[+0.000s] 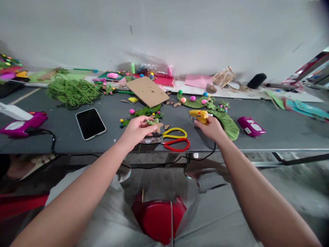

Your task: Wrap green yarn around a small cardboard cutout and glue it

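Note:
My left hand [141,129] is closed on a small piece of brown cardboard [159,127] with green yarn [152,121] on it. In my right hand [210,127] is a yellow glue gun [200,116], its nozzle towards the left and its black cord hanging over the table edge. Between the hands lie scissors [175,139] with one yellow and one red handle, their blades partly under my left hand. Behind my right hand is a curved shape wrapped in green yarn [228,125], with coloured pom-poms [192,98] along its far part.
A phone [90,123] lies at left near a heap of green yarn [73,91]. A cardboard sheet [147,91] rests behind my left hand. Purple power sockets [251,126] sit at right, another purple device [24,123] at far left. A red stool [159,219] is below.

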A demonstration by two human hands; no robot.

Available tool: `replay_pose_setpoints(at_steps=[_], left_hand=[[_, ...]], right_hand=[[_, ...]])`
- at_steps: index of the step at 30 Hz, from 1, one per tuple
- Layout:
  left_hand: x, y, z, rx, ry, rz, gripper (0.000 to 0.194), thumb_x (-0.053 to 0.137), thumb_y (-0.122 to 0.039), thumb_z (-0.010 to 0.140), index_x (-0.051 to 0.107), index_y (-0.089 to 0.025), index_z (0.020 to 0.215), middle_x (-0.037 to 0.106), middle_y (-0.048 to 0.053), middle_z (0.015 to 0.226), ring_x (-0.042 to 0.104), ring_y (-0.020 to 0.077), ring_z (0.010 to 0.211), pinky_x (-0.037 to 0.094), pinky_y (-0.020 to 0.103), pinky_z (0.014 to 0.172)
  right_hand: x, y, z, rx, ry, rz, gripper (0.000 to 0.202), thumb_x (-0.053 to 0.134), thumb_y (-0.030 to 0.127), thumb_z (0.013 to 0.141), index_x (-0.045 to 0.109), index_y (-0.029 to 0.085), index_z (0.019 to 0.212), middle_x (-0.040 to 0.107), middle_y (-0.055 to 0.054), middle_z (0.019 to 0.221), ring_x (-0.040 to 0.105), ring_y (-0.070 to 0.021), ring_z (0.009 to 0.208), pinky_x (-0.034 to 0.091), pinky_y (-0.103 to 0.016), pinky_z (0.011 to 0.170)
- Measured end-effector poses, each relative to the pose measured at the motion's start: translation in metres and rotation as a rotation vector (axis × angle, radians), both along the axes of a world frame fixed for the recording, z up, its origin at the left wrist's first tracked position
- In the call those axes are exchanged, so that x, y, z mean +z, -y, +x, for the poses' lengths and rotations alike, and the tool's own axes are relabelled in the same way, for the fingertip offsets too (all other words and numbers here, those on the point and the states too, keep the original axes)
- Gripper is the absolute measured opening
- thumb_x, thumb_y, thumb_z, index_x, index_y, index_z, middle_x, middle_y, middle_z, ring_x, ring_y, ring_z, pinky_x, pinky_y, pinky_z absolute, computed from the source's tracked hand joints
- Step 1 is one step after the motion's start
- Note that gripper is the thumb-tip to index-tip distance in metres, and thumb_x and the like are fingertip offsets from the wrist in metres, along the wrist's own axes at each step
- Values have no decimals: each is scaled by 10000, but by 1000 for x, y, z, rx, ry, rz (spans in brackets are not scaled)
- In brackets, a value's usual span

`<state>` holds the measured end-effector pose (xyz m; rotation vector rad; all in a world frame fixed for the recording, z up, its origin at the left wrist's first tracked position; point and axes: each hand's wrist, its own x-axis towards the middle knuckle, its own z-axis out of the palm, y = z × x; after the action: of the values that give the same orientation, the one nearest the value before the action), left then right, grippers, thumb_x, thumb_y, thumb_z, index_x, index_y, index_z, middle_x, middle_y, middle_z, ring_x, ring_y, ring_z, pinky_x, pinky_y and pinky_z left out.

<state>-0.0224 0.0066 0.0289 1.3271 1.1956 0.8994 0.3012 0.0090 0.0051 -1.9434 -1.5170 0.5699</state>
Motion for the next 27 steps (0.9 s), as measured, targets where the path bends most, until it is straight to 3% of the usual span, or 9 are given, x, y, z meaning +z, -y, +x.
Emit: replay_pose_setpoints(at_steps=[6,12,20,27], left_hand=[[-8,-7,5,44,78,-10,381,883,-349,708,716,-162,995,769,72,939,734,202,839,619,336,793],[-8,-11,10,99,133,-53,317,863,-231,706,713,-151,973,765,70,938,749,195,826,635,334,811],[-6,-6,10,137,199,-74,248,824,-153,740,692,-147,950,773,65,940,764,191,823,647,363,871],[-11,-6,6,133,213,-69,242,839,-154,739,705,-141,940,778,73,940,770,210,820,652,390,872]], right_hand=[[10,19,-43,244,-327,51,488,675,576,834,706,139,1050,742,-100,969,643,-175,745,547,-314,693],[16,41,-75,407,-393,9,440,676,560,883,727,157,1050,712,-52,787,581,-137,582,522,-289,567],[10,43,-78,514,-312,81,481,631,512,945,699,170,1277,760,-101,1169,697,-262,1050,562,-403,947],[12,42,-84,568,-306,98,483,626,482,962,685,137,1294,762,-112,1195,697,-272,1112,546,-406,1013]])
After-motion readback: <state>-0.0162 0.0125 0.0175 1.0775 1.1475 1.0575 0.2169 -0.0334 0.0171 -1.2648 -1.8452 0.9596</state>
